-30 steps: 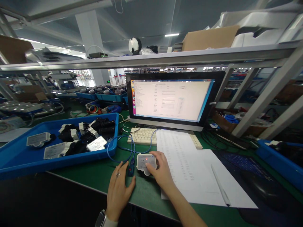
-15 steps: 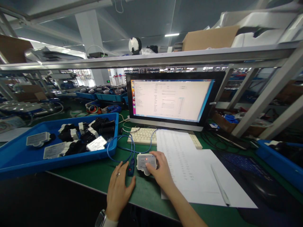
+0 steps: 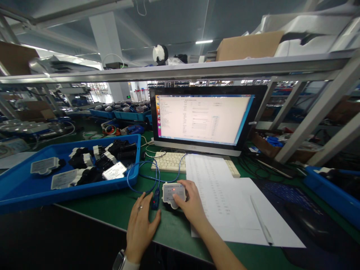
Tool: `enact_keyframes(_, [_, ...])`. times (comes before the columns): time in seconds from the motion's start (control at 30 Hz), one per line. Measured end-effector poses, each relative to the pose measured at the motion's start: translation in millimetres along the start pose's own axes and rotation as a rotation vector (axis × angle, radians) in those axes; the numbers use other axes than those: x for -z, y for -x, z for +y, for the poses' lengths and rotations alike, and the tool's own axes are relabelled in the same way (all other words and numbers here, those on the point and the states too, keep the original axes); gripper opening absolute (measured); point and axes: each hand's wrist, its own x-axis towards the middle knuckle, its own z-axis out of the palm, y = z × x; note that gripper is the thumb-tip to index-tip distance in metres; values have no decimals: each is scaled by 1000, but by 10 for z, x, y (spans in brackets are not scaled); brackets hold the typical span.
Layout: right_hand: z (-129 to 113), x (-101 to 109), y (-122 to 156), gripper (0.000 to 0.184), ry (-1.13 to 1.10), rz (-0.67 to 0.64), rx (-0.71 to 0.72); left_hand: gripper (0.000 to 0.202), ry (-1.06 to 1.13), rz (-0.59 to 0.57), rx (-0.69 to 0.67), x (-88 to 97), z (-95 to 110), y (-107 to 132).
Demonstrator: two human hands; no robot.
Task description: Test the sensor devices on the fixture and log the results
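Note:
My right hand (image 3: 191, 200) grips a small device with a pale labelled face (image 3: 170, 193) and a dark underside, thumb on its front and fingers over the top edge. A red light glows on that face. Just left of it, a blue adapter (image 3: 155, 199) with its own red light lies on the green bench, joined to a looped blue cable (image 3: 159, 174). My left hand (image 3: 142, 225) rests flat beside the adapter, fingers stretched out, holding nothing; a ring and a wristwatch (image 3: 119, 259) are on it.
At left stands a blue tray (image 3: 84, 195) of similar devices. Behind are a keyboard (image 3: 168, 161) and a lit monitor (image 3: 202, 120) under a shelf. To the right lie printed sheets (image 3: 236, 210), a pen (image 3: 261, 221), a dark mouse (image 3: 306, 225) and another blue bin (image 3: 334, 195).

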Motion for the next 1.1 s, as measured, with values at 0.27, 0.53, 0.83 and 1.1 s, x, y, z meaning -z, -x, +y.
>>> enact_keyframes(0.27, [-10,-8,8,35,-1,12,10,46,5,7,-7,-6,-5,5])
enact_keyframes(0.53, [21,-6,5,36,27,5,19,47,13,-14,7,-7,-11,4])
enact_keyframes(0.83, [-39,4,5,30,38,28,37,44,25,-16,14,12,27,-41])
enact_keyframes(1.1, [53,-3,-4,28,-1,40,114,25,51,-287,254,100,183,-386])
